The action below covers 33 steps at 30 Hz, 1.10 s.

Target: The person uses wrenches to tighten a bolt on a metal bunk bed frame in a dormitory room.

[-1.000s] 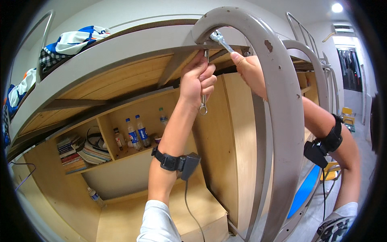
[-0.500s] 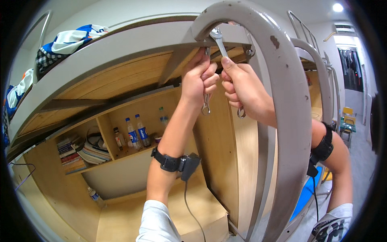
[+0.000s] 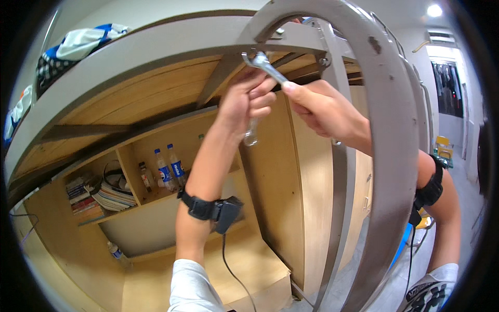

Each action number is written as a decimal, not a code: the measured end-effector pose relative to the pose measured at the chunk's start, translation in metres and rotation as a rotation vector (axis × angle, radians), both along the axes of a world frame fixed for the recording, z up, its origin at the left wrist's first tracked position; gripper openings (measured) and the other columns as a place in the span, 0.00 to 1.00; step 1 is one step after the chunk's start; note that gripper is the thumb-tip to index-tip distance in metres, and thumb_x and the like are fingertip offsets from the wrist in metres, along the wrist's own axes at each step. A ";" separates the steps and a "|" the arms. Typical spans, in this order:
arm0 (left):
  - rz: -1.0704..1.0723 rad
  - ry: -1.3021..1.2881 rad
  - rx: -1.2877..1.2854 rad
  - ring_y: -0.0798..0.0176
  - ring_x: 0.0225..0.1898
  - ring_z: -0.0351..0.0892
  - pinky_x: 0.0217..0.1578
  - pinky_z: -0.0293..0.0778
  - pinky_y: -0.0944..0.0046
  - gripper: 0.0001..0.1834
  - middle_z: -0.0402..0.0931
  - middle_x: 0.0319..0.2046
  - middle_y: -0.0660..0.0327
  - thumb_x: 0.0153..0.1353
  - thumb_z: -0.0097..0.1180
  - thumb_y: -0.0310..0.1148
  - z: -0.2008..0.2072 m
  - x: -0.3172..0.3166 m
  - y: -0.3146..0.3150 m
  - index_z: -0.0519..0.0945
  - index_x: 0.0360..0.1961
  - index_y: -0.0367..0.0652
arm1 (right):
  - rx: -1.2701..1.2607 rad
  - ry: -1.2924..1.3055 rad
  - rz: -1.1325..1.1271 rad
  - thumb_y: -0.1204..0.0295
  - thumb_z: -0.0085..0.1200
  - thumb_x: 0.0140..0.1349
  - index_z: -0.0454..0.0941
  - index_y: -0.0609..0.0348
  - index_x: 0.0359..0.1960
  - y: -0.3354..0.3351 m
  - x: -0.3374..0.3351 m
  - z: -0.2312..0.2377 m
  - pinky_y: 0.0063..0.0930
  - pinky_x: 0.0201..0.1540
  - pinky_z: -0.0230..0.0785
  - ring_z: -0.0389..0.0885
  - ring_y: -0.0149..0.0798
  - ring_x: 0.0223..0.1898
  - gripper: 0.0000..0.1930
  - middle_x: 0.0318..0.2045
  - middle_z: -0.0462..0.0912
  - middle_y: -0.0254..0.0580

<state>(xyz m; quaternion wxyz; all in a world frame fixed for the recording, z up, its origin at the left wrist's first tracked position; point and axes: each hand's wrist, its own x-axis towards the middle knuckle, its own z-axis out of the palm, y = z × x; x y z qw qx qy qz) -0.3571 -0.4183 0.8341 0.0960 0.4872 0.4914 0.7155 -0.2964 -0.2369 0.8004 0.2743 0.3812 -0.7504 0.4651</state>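
My left hand (image 3: 244,101) is raised under the grey bed rail (image 3: 192,44), closed around a combination wrench (image 3: 251,136) whose ring end hangs below the fingers. Its upper end is mostly hidden by the hand and the other tool. My right hand (image 3: 327,109) grips a second combination wrench (image 3: 273,72), tilted up and to the left, its open end in front of my left fingertips. That open end sits below the rail's edge, apart from the bolt (image 3: 279,32) on the rail. Another bolt (image 3: 324,62) shows at the corner bracket.
A thick curved grey tube (image 3: 387,130) with chipped paint stands between my right forearm and my left arm. Wooden bed boards (image 3: 140,106) are overhead. Below them, a shelf (image 3: 125,177) holds books (image 3: 86,200) and bottles (image 3: 165,169). A yellow chair (image 3: 443,145) stands far right.
My right hand's wrench has come down off the bolt area on the rail and tilted further left. My left hand has shifted slightly left and its wrench has swung. The view has moved a little.
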 end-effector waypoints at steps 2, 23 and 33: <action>0.060 -0.034 0.070 0.78 0.13 0.43 0.11 0.41 0.77 0.19 0.48 0.14 0.74 0.69 0.35 0.36 -0.003 0.004 0.008 0.57 0.17 0.50 | -0.016 -0.110 -0.010 0.49 0.43 0.65 0.57 0.52 0.13 0.005 0.000 -0.008 0.19 0.12 0.40 0.50 0.20 0.10 0.27 0.09 0.54 0.24; -0.839 0.145 0.278 0.78 0.13 0.53 0.13 0.53 0.79 0.11 0.72 0.28 0.60 0.63 0.41 0.29 0.001 0.008 0.085 0.69 0.46 0.51 | -0.645 0.612 -1.325 0.65 0.41 0.68 0.63 0.60 0.62 0.090 0.286 -0.132 0.12 0.11 0.43 0.51 0.17 0.11 0.22 0.15 0.59 0.21; -1.128 0.055 0.393 0.79 0.16 0.57 0.15 0.56 0.80 0.14 0.73 0.31 0.61 0.64 0.49 0.32 -0.014 0.005 0.103 0.69 0.51 0.54 | 0.086 -0.041 -1.395 0.81 0.43 0.51 0.76 0.72 0.39 -0.108 0.197 -0.111 0.21 0.17 0.58 0.68 0.26 0.11 0.14 0.11 0.70 0.35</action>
